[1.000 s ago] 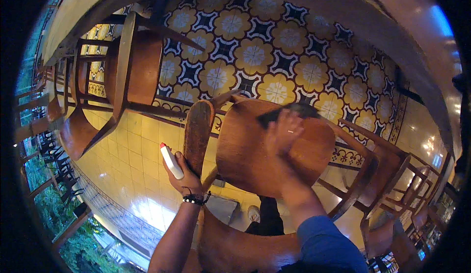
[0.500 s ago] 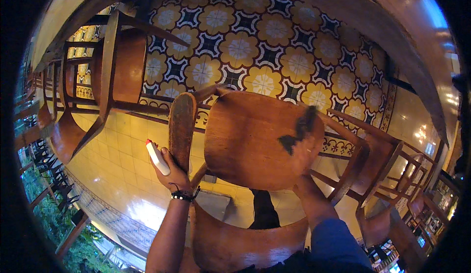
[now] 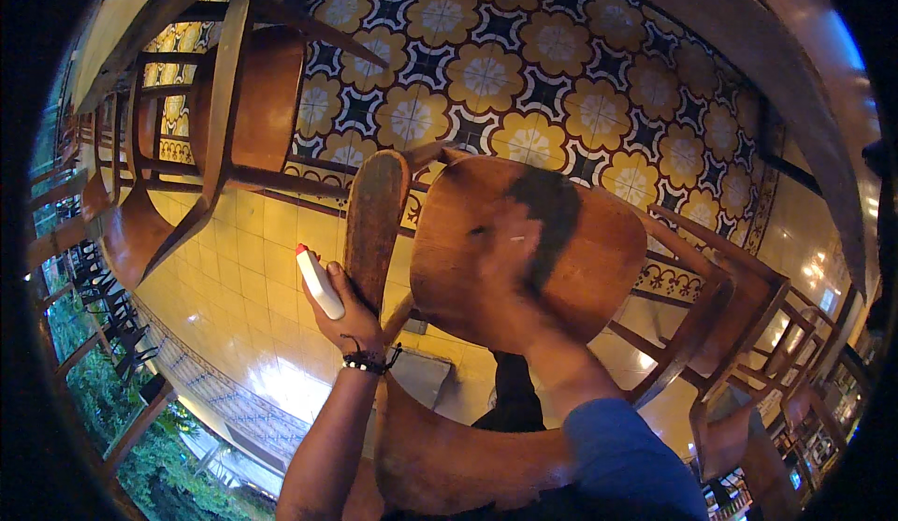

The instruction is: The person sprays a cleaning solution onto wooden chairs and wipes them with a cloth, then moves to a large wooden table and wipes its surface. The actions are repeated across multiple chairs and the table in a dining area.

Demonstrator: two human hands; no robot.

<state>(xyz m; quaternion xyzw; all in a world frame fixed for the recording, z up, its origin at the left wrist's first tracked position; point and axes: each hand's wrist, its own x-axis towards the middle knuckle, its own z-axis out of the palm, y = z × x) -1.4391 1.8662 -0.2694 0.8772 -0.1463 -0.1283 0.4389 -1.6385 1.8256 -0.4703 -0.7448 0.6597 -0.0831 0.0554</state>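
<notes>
A wooden chair stands right in front of me, its smooth brown seat facing up and its worn armrest rising on the left. My left hand is closed round a small white bottle with a red tip, and it lies against the near end of that armrest. Over the middle of the seat, my right hand is smeared by motion. A dark cloth is held under it, against the wood. The fingers of that hand are hard to make out.
More wooden chairs stand at the left and right. The chair's curved backrest is close to my body. A table edge arcs across the top. Patterned floor tiles meet plain yellow ones. A grey object lies below the seat.
My right hand and the dark cloth have swept left across the seat, from its right side to its middle. My left hand keeps its hold on the bottle. The whole view has shifted slightly.
</notes>
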